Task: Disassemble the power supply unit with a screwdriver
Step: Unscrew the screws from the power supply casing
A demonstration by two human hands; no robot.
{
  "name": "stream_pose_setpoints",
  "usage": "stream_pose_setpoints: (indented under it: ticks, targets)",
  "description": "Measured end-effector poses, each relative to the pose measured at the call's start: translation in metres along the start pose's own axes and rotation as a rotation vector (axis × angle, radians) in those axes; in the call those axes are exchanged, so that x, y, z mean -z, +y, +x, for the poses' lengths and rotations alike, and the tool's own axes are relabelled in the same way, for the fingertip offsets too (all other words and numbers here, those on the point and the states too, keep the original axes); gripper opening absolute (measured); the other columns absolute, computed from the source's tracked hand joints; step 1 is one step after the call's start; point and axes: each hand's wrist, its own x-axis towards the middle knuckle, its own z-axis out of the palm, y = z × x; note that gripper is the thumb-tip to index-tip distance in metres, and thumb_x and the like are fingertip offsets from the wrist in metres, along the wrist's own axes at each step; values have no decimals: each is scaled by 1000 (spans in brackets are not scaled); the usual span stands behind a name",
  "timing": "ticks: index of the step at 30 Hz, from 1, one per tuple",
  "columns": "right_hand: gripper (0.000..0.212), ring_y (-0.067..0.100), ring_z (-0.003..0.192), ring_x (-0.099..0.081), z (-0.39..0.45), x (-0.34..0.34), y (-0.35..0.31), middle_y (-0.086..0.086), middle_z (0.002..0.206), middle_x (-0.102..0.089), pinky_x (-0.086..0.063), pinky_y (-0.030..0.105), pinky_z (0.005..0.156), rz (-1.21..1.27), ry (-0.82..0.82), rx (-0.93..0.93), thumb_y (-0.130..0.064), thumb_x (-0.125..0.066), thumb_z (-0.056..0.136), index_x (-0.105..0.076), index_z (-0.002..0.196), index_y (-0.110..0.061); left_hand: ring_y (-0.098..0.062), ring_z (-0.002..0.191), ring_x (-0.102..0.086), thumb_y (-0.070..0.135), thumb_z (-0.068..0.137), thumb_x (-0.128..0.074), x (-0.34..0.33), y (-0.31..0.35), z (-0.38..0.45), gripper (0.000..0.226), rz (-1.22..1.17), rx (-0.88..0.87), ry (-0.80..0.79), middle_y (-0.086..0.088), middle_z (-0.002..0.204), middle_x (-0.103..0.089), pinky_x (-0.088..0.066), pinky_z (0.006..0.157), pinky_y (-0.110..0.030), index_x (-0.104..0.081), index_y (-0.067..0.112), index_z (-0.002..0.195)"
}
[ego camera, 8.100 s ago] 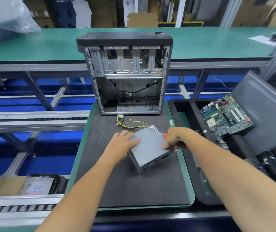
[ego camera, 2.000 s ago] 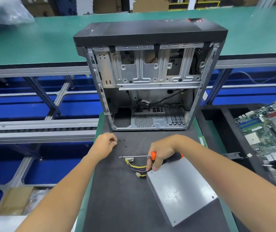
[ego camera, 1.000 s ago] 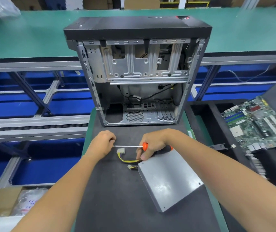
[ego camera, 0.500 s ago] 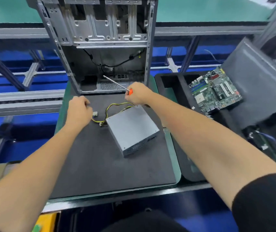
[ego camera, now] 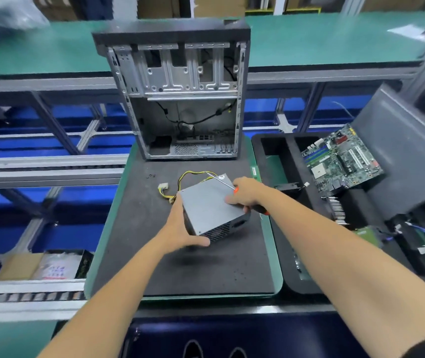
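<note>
A grey metal power supply unit [ego camera: 210, 205] sits tilted on the dark work mat [ego camera: 139, 244], its near edge lifted. Yellow and black cables [ego camera: 180, 182] trail from its far side. My left hand [ego camera: 181, 228] grips its left and near lower edge, thumb under the vented face. My right hand [ego camera: 246, 193] rests on the unit's right side and grips an orange-and-black screwdriver [ego camera: 234, 189], whose shaft points up and left over the top panel.
An open, stripped computer case [ego camera: 180, 99] stands at the mat's far end. A few small black screws [ego camera: 151, 175] lie on the mat. To the right, a black foam tray [ego camera: 281, 177] holds a green motherboard [ego camera: 340, 161]. Conveyor rails run on the left.
My left hand left the mat near the cables and took hold of the power supply's left edge. My right hand with the screwdriver came down onto the unit, which is now tilted up.
</note>
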Motion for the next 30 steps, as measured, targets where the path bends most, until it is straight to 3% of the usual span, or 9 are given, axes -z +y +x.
stream_pose_setpoints:
  ticks: [2, 5, 9, 14, 17, 21, 23, 26, 30]
  targets:
    - [60, 17, 48, -63, 3, 1, 2, 10, 112, -62, -51, 25, 60, 24, -16, 9, -28, -59, 88, -34, 138, -7, 14, 136, -9, 35, 46, -94, -3, -5, -1, 153, 51, -4, -30, 35, 147, -4, -17, 109, -18, 22, 36, 145]
    - [85, 13, 44, -63, 9, 3, 4, 7, 114, -54, -52, 23, 59, 24, -48, 60, -28, -59, 88, -6, 154, -27, 26, 128, -13, 37, 48, -89, -5, -8, 1, 146, 114, -38, 22, 52, 136, -9, -25, 97, -5, 23, 48, 141]
    - [84, 14, 46, -65, 7, 6, 6, 4, 102, -54, -52, 23, 57, 52, -78, 75, -29, -63, 86, -12, 151, -32, 14, 125, -34, 30, 50, -85, 0, -12, 4, 142, 90, 6, 33, 49, 133, -23, -35, 84, -2, 24, 57, 136]
    - [80, 14, 48, -65, -5, -1, 6, 0, 76, -60, -42, 16, 43, 49, -80, 53, -29, -64, 84, -13, 146, -23, -3, 125, -38, 23, 56, -83, 20, -10, 12, 141, 158, 47, -99, 33, 142, -19, -38, 93, -21, 31, 62, 128]
    - [82, 13, 49, -63, -9, -7, 7, 1, 64, -66, -44, 17, 49, 23, -79, 35, -31, -65, 84, -12, 145, -18, -6, 127, -36, 20, 56, -83, 30, -9, 15, 141, 187, 54, -160, 26, 148, -17, -37, 93, -22, 29, 63, 130]
    - [108, 18, 51, -59, -15, -4, 13, 12, 97, -63, -53, 31, 65, 60, -196, 32, -35, -83, 73, -6, 147, -18, -9, 131, -37, 23, 54, -86, 36, -12, 19, 141, 182, 53, -191, 27, 149, -23, -37, 105, -31, 25, 58, 135]
    - [115, 20, 57, -58, -21, -4, 16, 13, 115, -54, -55, 40, 77, 29, -297, -3, -36, -88, 67, -7, 147, -18, -9, 128, -41, 29, 52, -86, 33, -15, 18, 141, 192, 57, -208, 39, 140, -27, -40, 101, -26, 23, 56, 137]
    - [98, 22, 64, -59, -24, -9, 19, 11, 116, -56, -55, 40, 79, -49, -314, -19, -33, -89, 65, -24, 135, -17, -2, 113, -49, 31, 53, -83, 25, -21, 20, 130, 214, 25, -187, 51, 119, -37, -38, 78, -5, 17, 66, 130]
    - [62, 16, 53, -57, -19, -11, 17, 7, 91, -52, -45, 23, 52, -117, -239, 16, -28, -85, 68, -40, 102, -4, -4, 106, -52, 20, 57, -81, 22, -18, 24, 120, 192, 39, -172, 28, 118, -53, -39, 72, -7, 2, 58, 136]
